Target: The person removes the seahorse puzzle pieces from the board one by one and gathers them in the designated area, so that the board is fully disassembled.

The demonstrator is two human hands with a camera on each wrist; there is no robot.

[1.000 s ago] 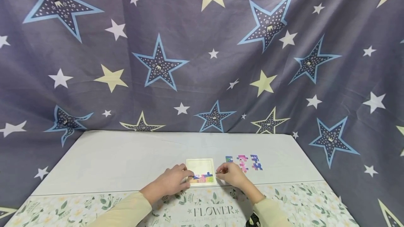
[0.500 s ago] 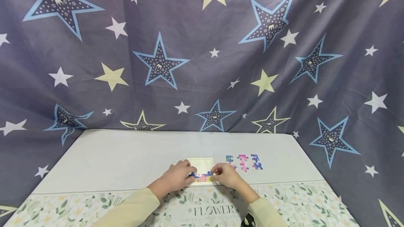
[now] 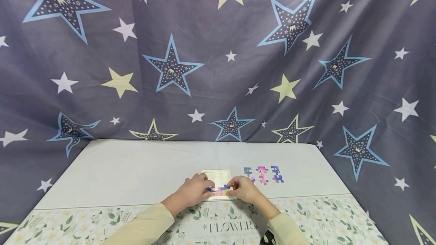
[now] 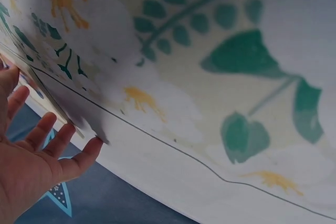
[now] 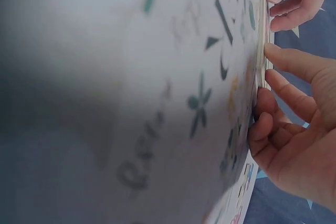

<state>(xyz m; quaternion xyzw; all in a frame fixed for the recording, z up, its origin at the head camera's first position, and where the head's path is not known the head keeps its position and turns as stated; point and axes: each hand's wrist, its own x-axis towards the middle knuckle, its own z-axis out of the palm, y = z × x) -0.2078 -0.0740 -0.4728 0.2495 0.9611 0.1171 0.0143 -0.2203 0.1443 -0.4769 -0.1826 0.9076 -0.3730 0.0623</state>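
Note:
A cream puzzle tray (image 3: pixel 216 171) lies flat on the table, with colourful jigsaw pieces (image 3: pixel 219 191) in a row along its near side. The left hand (image 3: pixel 192 191) rests at the tray's left side, its thumb and index fingertips over the left end of that row. In the left wrist view, the other fingers (image 4: pixel 58 139) spread loosely beside the tray. From the right, the right hand (image 3: pixel 246 189) touches the row's right end with thumb and index fingertips apart. Its remaining fingers (image 5: pixel 265 129) bend inward in the right wrist view. Fingers partly cover both ends of the row.
Loose jigsaw pieces (image 3: pixel 262 175) lie in columns right of the tray, and the right hand overlaps the nearest column. A floral printed cloth (image 3: pixel 136 218) covers the table's near part, beyond which the surface is white (image 3: pixel 143 169). A star-patterned curtain (image 3: pixel 204 48) hangs behind.
The right hand has moved left from beside the tray onto the row's right end. The left hand has shifted slightly right over the tray. The loose pieces stay where they were.

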